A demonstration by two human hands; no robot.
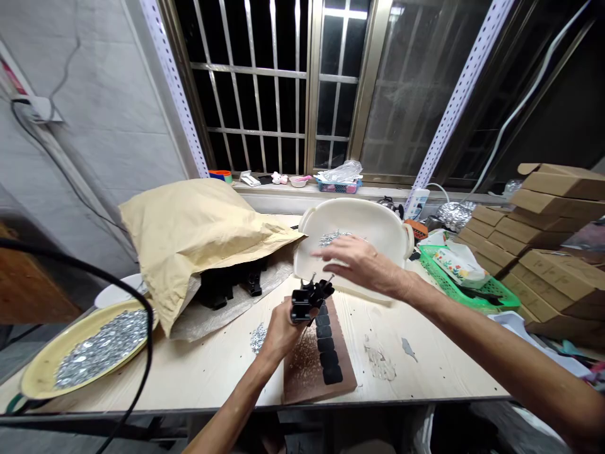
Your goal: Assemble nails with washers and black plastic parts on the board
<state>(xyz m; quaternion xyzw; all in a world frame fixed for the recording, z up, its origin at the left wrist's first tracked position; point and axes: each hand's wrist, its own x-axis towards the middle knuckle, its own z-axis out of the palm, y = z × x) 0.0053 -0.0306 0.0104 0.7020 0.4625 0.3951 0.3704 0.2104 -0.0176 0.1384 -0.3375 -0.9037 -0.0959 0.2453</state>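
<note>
**Upright screws could spill**

From my remote seat, I have the left hand (280, 328) closed around black plastic fittings (302, 306) above the brown board (302, 378). The right hand (362, 260) spreads its fingers before the white basin (378, 221). Tilting the fittings might drop their protruding screws (312, 278), if loosely seated.

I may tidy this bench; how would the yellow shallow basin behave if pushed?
The yellow shallow basin is probably heavy for its size, given its broad heap of small silvery metal pieces. They look loose, so a jolt might shift some.
</note>
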